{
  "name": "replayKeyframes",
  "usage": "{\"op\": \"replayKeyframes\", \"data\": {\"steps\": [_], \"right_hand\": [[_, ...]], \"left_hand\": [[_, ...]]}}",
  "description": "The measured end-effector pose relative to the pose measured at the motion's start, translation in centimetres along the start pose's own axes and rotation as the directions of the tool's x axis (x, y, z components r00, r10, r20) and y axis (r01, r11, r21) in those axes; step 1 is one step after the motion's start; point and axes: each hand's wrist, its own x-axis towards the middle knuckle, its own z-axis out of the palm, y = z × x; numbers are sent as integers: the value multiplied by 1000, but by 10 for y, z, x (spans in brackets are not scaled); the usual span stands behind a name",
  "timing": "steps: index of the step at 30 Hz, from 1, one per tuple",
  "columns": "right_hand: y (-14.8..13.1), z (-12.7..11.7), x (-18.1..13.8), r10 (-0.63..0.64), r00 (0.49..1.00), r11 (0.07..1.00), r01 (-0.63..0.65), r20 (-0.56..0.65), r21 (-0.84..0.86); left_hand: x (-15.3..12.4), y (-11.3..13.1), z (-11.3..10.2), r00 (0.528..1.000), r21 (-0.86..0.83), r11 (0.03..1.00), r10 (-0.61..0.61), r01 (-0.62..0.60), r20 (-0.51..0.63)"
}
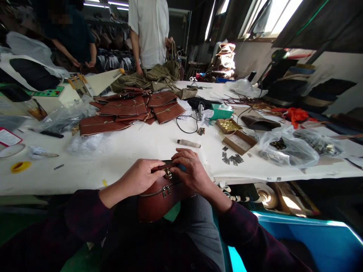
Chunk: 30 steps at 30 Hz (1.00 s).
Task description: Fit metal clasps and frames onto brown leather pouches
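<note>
A reddish-brown leather bag piece [153, 206] with a zipper [166, 190] rests across my lap, against the table's front edge. My left hand [141, 175] pinches its upper edge from the left, thumb beside a small brass lock fitting [168, 173]. From the right, my right hand [191, 170] grips the same edge, its thumb near that fitting and its fingers curled over the top. Two zipper pulls hang below the fitting. The far side of the leather is hidden by my fingers.
Brown leather pieces [121, 107] lie piled on the white table [136, 147]. A wrapped tool [188, 143], metal plates [234, 158], a box of brass parts [229, 125] and a plastic bag [289, 149] are at right. A blue bin [306, 226] stands low right. Two people are behind the table.
</note>
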Motion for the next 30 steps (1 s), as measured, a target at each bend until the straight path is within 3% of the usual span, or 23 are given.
{"op": "replayKeyframes", "data": {"steps": [3,5,10,16,20,24,30], "right_hand": [[-11,5,-7,64,977,989,-89,-201,-119],[-19,9,-12,104,962,974,-150,-254,-169],[-32,18,-14,210,975,942,-182,71,-282],[-35,21,-6,275,933,871,-140,232,-471],[-32,29,-8,217,950,909,-112,226,-402],[-29,39,-14,253,960,935,-212,117,-283],[-33,42,-18,298,953,947,-289,48,-144]], "left_hand": [[2,2,-2,998,-22,998,-56,55,-17],[3,3,-2,997,-21,997,-72,71,-12],[5,8,-3,999,71,997,-39,38,8],[3,9,-4,999,86,996,-31,28,38],[1,7,-4,999,50,998,-43,42,17],[-1,5,-4,999,12,1000,-21,21,28],[-1,5,-3,998,-58,998,-32,35,58]]}}
